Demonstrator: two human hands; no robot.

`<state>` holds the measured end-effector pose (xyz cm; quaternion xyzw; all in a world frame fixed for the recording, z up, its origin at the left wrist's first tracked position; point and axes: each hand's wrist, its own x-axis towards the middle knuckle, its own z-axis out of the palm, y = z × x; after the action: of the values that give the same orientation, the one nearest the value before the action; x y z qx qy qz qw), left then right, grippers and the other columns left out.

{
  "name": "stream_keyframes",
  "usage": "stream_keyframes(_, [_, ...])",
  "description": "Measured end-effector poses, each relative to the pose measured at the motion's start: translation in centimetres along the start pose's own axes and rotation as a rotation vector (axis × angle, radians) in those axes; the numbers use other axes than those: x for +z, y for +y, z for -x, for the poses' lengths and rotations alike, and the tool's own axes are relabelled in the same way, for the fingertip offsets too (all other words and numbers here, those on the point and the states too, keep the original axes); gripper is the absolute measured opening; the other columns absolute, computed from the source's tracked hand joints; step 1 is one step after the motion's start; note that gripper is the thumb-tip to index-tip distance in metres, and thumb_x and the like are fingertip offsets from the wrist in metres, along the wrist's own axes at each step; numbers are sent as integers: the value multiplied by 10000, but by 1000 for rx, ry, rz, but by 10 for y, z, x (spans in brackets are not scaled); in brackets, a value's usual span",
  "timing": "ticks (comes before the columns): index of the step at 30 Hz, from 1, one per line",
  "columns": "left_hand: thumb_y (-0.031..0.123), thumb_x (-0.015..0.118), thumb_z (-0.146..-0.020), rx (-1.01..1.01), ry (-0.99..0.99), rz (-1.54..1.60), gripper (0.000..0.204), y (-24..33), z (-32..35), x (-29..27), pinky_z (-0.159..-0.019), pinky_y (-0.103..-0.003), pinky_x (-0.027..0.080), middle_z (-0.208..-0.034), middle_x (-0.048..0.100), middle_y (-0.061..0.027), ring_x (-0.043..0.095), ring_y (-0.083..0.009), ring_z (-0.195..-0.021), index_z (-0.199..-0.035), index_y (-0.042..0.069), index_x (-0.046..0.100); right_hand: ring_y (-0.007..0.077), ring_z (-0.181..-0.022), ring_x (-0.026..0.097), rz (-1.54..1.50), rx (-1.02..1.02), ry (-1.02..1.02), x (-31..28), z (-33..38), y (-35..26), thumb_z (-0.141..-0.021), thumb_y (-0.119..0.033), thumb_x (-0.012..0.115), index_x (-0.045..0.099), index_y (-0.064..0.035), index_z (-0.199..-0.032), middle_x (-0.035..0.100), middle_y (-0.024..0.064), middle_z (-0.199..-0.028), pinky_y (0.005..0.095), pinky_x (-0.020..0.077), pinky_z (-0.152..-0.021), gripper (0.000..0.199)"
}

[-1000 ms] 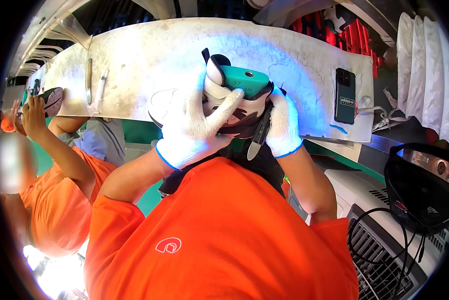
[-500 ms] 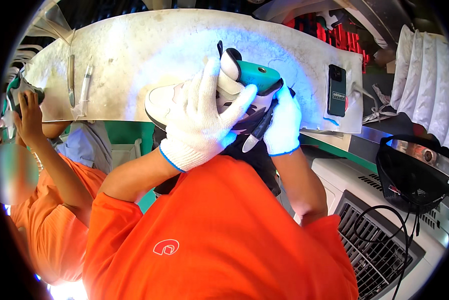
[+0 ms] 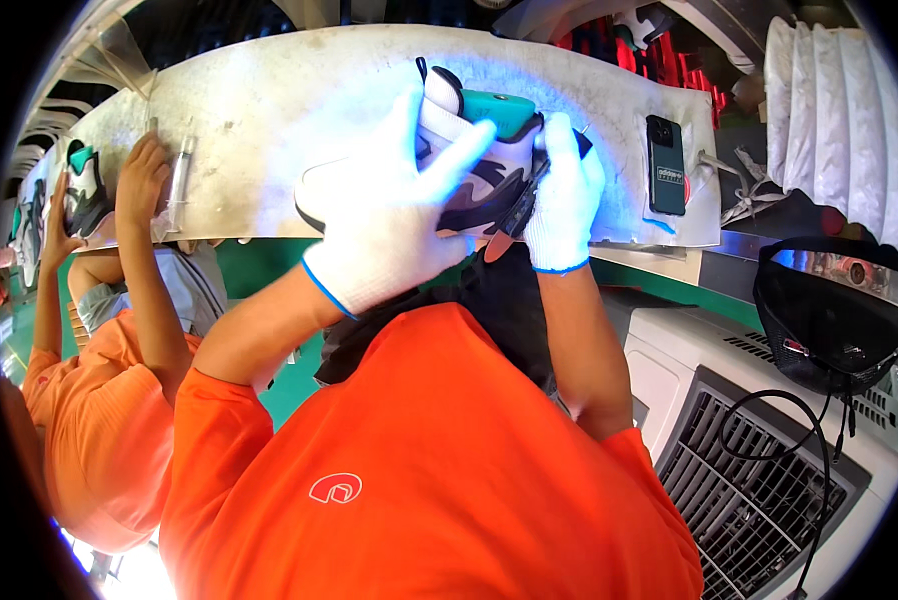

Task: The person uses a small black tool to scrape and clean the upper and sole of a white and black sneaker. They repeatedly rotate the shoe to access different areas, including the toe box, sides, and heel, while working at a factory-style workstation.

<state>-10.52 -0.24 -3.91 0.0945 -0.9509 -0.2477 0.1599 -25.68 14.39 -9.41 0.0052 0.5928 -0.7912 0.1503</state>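
A white, grey and teal sneaker (image 3: pixel 479 150) is held over a worn white work table (image 3: pixel 269 100). My left hand (image 3: pixel 389 215), in a white glove with a blue cuff, spreads over the shoe's near side and grips it. My right hand (image 3: pixel 564 195), gloved the same way, holds the shoe's heel end; a dark, thin tool with a reddish tip (image 3: pixel 509 215) pokes out below it against the shoe. The shoe's far side is hidden by my fingers.
A co-worker in orange at the left has a hand (image 3: pixel 141 180) on the table beside another sneaker (image 3: pixel 84 190). A dark phone (image 3: pixel 666 165) lies on the table's right end. A white machine with a vent grille and a black cable (image 3: pixel 769 450) stands at the right.
The shoe and both my hands have shifted right and slightly up in the picture. The co-worker's arm has moved onto the table edge.
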Motion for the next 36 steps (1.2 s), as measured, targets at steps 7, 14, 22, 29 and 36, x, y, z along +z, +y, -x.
stream_keyframes(7, [342, 1041, -634, -221, -64, 159, 1335, 0, -11, -3, -1060, -491, 592, -1480, 685, -195, 724, -395, -1271, -1760, 117, 360, 142, -1097, 681, 107, -102, -101, 16, 0, -12, -1115, -216, 719, 755, 27, -1388, 766, 59, -1261, 309, 533, -1012, 367])
stream_keyframes(14, [299, 1053, -547, -193, -7, -10, 1334, -2, -3, 5, -932, -471, 619, -1377, 757, -115, 774, -346, -1102, -1725, 143, 448, 141, -1113, 694, 221, -74, -120, 19, 10, -14, -1086, -159, 744, 766, 32, -1363, 778, 64, -1263, 305, 549, -1010, 337])
stream_keyframes(22, [274, 1069, -487, -192, 4, 35, 1322, -1, -9, 2, -974, -442, 628, -1355, 765, -133, 776, -344, -1145, -1679, 84, 532, 168, -1172, 703, 288, -134, -120, 32, 14, -13, -1047, -175, 825, 763, 40, -1322, 781, 95, -1296, 337, 539, -1087, 355])
stream_keyframes(29, [235, 1065, -574, -154, 70, 266, 1294, -9, -11, 14, -930, -423, 631, -1374, 732, -155, 759, -335, -1106, -1713, 92, 468, 224, -1138, 759, 543, -439, -188, 40, 4, -11, -956, -274, 867, 819, -8, -1055, 788, 130, -1231, 355, 581, -1007, 288])
stream_keyframes(36, [304, 1108, -556, -121, 40, 24, 1516, 2, -2, 7, -1184, -472, 513, -1529, 595, -265, 622, -394, -1405, -1748, -76, 250, 382, -1151, 769, -396, 209, -79, -53, -45, 30, -1199, -392, 570, 588, -116, -886, 792, 203, -1183, 592, 606, -1059, 418])
